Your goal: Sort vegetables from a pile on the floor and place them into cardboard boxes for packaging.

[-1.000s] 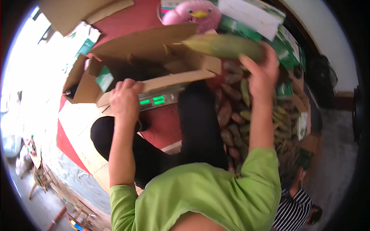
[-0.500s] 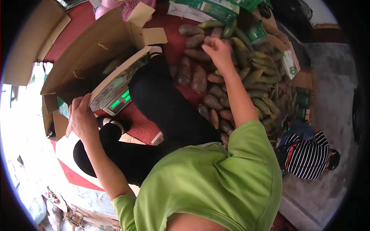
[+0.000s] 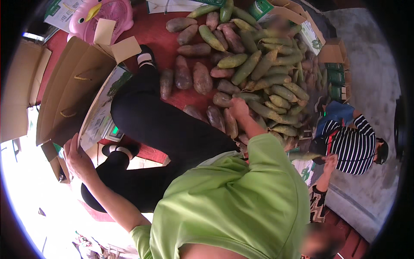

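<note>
My left hand (image 3: 76, 160) is closed on the edge of a cardboard box flap (image 3: 101, 105), with the fingertips partly hidden. The open box (image 3: 64, 88) stands tilted at the left, with rope handles on its wall. Among a spread of radishes, my right hand (image 3: 239, 110) has its fingers bent round the end of a purplish radish (image 3: 221, 99). Green radishes (image 3: 248, 68) lie heaped beyond and right of that hand. Purplish-brown radishes (image 3: 202, 78), some looking wrapped in clear film, lie left of the heap on a red surface (image 3: 148, 30).
A scale with a green lit display (image 3: 114, 131) sits beside the box, near my legs. A pink bird-shaped basket (image 3: 103, 21) is at the far left. More boxes (image 3: 333, 52) stand at right. A person in stripes (image 3: 351, 149) bends there; another person's hand (image 3: 330, 163) is nearer.
My view has shifted. My right hand has come nearer, from the far radishes to the near part of the heap. Another person's arm has appeared at right. My left hand stays at the flap.
</note>
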